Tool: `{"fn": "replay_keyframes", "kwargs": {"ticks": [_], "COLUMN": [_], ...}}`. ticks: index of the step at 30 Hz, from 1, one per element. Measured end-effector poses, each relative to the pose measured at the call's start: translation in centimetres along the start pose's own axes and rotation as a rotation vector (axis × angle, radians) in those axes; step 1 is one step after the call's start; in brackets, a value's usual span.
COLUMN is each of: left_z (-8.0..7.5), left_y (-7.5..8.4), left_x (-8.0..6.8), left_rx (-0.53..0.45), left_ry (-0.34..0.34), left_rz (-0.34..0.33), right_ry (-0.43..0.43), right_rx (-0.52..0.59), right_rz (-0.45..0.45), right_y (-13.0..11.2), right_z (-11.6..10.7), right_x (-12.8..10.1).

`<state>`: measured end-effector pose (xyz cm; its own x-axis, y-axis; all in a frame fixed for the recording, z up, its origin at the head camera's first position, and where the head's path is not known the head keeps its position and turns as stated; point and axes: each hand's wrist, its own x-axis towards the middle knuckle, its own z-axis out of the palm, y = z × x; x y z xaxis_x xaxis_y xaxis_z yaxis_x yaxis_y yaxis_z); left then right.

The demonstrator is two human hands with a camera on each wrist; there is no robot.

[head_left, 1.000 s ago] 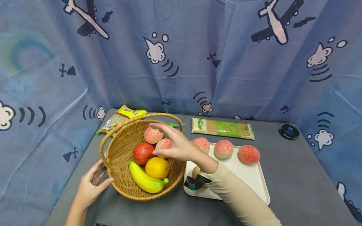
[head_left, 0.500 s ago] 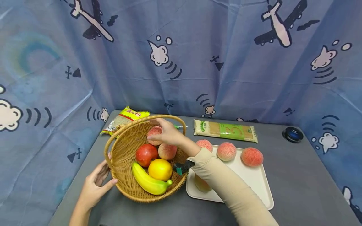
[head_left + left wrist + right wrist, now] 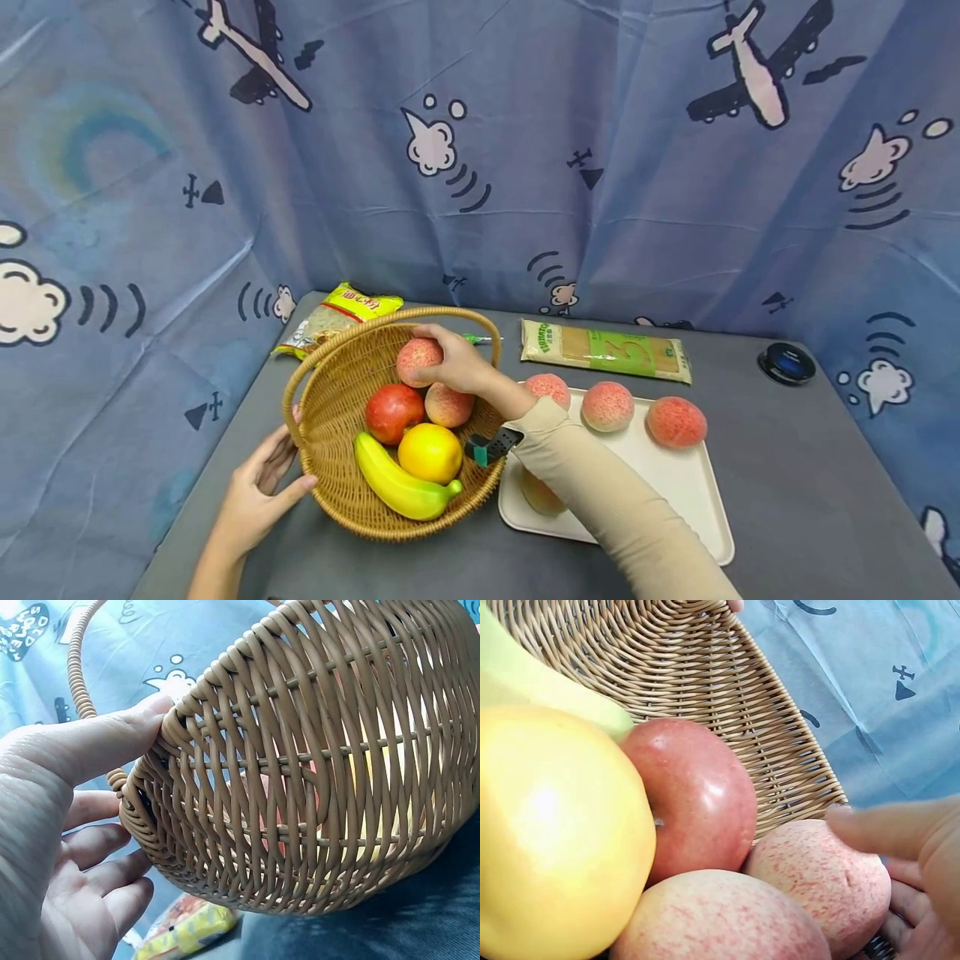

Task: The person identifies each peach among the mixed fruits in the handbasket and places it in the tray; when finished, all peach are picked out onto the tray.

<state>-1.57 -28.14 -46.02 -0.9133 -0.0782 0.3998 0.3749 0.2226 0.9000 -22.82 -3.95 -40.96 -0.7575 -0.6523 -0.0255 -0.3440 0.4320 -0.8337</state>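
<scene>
A woven wicker basket [image 3: 337,400] with a hoop handle holds two speckled peaches, a red apple [image 3: 393,412], a yellow-orange citrus fruit [image 3: 430,452] and a banana [image 3: 401,487]. My right hand [image 3: 446,362] reaches in under the handle and curls round the far peach [image 3: 415,358]. In the right wrist view its fingers [image 3: 900,825] wrap that peach [image 3: 817,877] beside the apple [image 3: 694,795]. The second peach [image 3: 448,406] lies just in front. My left hand [image 3: 273,475] rests on the basket's left outer wall [image 3: 315,787], thumb [image 3: 97,742] straight against the weave.
A white tray [image 3: 675,492] right of the basket carries three peaches along its far edge and one partly hidden under my forearm. A noodle packet [image 3: 606,350], a yellow bag [image 3: 337,317] and a black round object [image 3: 786,364] lie at the back. Blue curtains close in the table.
My right hand has moved from over the nearer peach to the far peach and closed round it. The left hand has stayed on the basket.
</scene>
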Motion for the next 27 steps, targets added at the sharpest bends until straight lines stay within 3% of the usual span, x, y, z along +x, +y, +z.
{"fn": "replay_keyframes", "kwargs": {"ticks": [8,14,27], "left_z": [0.04,0.11,0.23], "left_y": [0.23,0.18,0.31], "left_x": [0.04,0.15,0.05], "left_rx": [0.047,0.038,0.047], "left_ry": [-0.007,-0.008,-0.002], "left_rz": [-0.049,-0.022,-0.026], "right_ry": [0.007,0.018,0.086], "right_rx": [-0.15,-0.263,-0.311], "right_rz": [-0.009,-0.036,-0.134], "right_y": [0.39,0.64,0.79], "right_z": [0.28,0.5,0.7], "right_x": [0.18,0.32,0.46]}}
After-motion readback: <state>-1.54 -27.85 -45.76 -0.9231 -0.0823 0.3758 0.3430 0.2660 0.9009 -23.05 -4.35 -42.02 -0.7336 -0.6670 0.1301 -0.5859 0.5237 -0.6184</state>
